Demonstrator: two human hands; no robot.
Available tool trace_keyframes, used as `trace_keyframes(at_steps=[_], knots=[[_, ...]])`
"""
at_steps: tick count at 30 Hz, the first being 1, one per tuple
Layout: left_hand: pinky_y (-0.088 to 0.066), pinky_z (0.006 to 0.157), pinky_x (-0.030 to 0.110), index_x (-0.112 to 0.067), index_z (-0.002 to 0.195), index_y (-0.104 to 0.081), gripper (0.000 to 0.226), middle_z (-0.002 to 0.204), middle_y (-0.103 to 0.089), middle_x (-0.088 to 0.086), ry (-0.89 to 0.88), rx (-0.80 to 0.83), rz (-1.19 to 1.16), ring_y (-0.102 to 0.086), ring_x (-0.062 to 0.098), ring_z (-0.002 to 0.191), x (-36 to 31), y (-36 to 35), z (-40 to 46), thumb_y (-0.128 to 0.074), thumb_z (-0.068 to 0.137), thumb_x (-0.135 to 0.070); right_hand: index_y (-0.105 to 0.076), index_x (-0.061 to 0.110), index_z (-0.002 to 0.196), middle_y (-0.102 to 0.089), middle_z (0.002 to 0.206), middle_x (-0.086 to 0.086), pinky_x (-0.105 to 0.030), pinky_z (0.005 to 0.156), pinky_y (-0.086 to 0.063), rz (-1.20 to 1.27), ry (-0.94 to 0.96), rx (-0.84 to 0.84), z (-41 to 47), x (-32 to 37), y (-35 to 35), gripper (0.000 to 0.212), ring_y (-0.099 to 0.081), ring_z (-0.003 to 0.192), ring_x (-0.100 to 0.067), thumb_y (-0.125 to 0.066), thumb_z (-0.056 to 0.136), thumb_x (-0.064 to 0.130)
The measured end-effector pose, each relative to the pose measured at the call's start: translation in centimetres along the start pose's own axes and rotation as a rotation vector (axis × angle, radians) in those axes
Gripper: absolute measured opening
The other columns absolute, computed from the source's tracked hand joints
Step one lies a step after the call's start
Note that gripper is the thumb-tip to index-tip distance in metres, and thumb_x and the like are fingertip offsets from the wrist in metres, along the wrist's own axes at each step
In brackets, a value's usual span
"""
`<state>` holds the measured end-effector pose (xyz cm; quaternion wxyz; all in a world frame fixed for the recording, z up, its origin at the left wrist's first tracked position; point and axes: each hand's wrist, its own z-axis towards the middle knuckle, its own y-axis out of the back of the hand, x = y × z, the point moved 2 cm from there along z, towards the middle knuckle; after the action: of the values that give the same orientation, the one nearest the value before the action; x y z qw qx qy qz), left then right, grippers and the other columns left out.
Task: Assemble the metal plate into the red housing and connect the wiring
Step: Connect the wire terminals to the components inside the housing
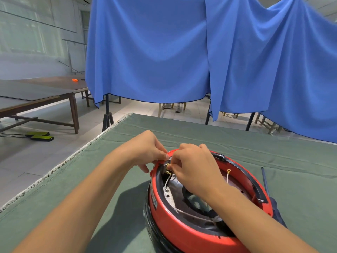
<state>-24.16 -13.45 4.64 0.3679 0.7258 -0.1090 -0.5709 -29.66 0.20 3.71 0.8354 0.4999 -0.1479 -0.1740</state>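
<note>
On the green counter [182,128], the far rim of the red housing [182,232] is pinched by the left hand [145,148]. Beside it, a small brass connector [167,166] is gripped by the fingertips of the right hand [193,170]. The thin wires [227,177] seem soft and fragile, so they are better held at the terminals; the housing looks stiff and stable

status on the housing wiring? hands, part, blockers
Both hands, left and right, pinch the terminal block at the red housing rim. Ring-terminal wire hangs free inside. Nothing in the way.
</note>
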Motion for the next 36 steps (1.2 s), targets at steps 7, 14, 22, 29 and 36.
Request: trace_keyframes(at_steps=[7, 14, 22, 29, 36], knots=[[-0.058, 0.055, 0.029, -0.011, 0.09, -0.077, 0.016, 0.084, -0.072, 0.01, 0.003, -0.04, 0.113, -0.068, 0.024, 0.086, -0.7, -0.5, -0.2, -0.062, 0.085, -0.014, -0.071, 0.024, 0.073, -0.058, 0.075, 0.007, -0.031, 0.069, -0.041, 0.234, -0.161, -0.058, 0.0, -1.3, 0.5, 0.02, -0.054, 0.076, -0.014, -0.062, 0.083, 0.039], [-0.058, 0.053, 0.027, -0.01, 0.096, -0.075, 0.015, 0.087, -0.07, 0.008, 0.039, -0.056, 0.083, -0.064, 0.014, 0.076, -0.8, -0.4, 0.2, -0.065, 0.085, -0.014, -0.07, 0.028, 0.082, -0.064, 0.082, 0.011, -0.031, 0.071, -0.05, 0.196, -0.345, 0.019, -0.1, -2.7, 0.2, 0.012, -0.059, 0.083, -0.015, -0.061, 0.083, 0.035], [-0.059, 0.057, 0.034, -0.005, 0.075, -0.074, 0.018, 0.065, -0.061, 0.009, 0.012, -0.137, 0.191, -0.06, 0.025, 0.062, -1.1, -0.8, 0.0, -0.058, 0.081, -0.011, -0.074, 0.026, 0.08, -0.069, 0.076, 0.007, -0.027, 0.062, -0.045, 0.202, -0.293, 0.063, 0.3, -1.9, -0.3, 0.021, -0.061, 0.075, -0.014, -0.065, 0.083, 0.044], [-0.051, 0.058, 0.036, -0.005, 0.062, -0.06, 0.018, 0.048, -0.048, 0.003, -0.009, -0.215, 0.292, -0.049, 0.026, 0.053, -1.5, -1.1, -0.2, -0.054, 0.079, -0.01, -0.074, 0.018, 0.081, -0.07, 0.079, -0.001, -0.027, 0.061, -0.045, 0.096, -0.241, 0.016, 1.0, -1.2, -0.8, 0.018, -0.061, 0.075, -0.02, -0.059, 0.087, 0.024], [-0.041, 0.062, 0.034, -0.009, 0.077, -0.058, 0.01, 0.063, -0.047, 0.001, -0.013, -0.275, 0.426, -0.052, 0.031, 0.074, -1.9, -2.1, -0.1, -0.058, 0.083, -0.018, -0.075, 0.022, 0.081, -0.072, 0.081, 0.004, -0.026, 0.061, -0.043, 0.181, -0.281, 0.031, 0.9, -1.8, -0.6, 0.014, -0.062, 0.077, -0.017, -0.064, 0.085, 0.03]])
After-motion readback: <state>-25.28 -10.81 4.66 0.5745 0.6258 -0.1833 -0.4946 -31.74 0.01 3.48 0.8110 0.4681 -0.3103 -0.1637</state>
